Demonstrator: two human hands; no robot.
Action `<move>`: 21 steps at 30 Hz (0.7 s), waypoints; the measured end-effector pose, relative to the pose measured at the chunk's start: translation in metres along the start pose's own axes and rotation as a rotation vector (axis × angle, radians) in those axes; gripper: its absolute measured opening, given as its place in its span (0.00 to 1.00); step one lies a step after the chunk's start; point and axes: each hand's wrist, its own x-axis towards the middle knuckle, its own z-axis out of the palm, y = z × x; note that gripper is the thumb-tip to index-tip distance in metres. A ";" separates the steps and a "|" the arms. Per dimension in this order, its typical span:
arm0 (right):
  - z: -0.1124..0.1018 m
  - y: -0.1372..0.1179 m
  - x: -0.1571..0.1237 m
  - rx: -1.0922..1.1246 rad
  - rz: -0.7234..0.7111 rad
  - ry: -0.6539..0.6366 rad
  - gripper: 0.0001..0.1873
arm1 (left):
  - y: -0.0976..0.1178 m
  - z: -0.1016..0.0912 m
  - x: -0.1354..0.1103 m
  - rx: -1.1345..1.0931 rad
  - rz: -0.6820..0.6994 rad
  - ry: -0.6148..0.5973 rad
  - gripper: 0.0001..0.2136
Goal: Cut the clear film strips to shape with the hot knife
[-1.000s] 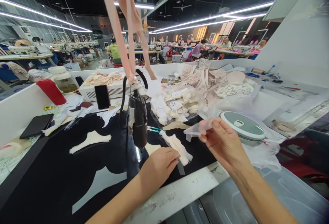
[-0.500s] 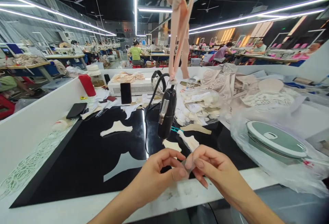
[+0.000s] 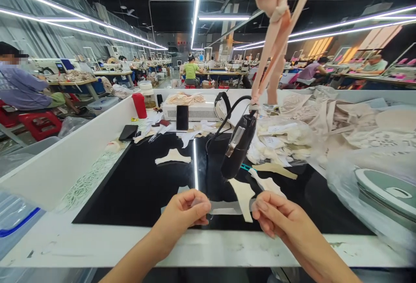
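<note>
My left hand point(image 3: 190, 208) is closed in a pinch at the front of the black mat point(image 3: 130, 192). From its fingertips a thin translucent piece of film point(image 3: 225, 209) reaches towards my right hand point(image 3: 273, 211). That hand is pinched too, with a bit of translucent film at its fingertips; I cannot tell whether it is one piece across both hands. A cream fabric cutout point(image 3: 243, 196) lies between the hands, and a white cutout point(image 3: 268, 183) lies behind the right one. Partly hidden by my left hand is a greyish translucent cutout point(image 3: 183, 189).
A black handheld device point(image 3: 238, 146) hangs from peach straps point(image 3: 273, 44) over the mat. Another cream cutout point(image 3: 173, 156) lies left. Fabric pieces point(image 3: 279, 138) are heaped right, near a green-topped iron-like object point(image 3: 386, 183). A phone point(image 3: 182, 117) stands behind. A person point(image 3: 22, 81) sits left.
My hands have moved apart from nearly touching, and film now shows between them. The view has swung left, so the table appears farther right and a seated person shows at left.
</note>
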 end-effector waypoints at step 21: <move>0.059 0.024 0.008 0.172 0.327 -0.150 0.29 | -0.018 -0.060 -0.017 -0.173 -0.011 0.198 0.25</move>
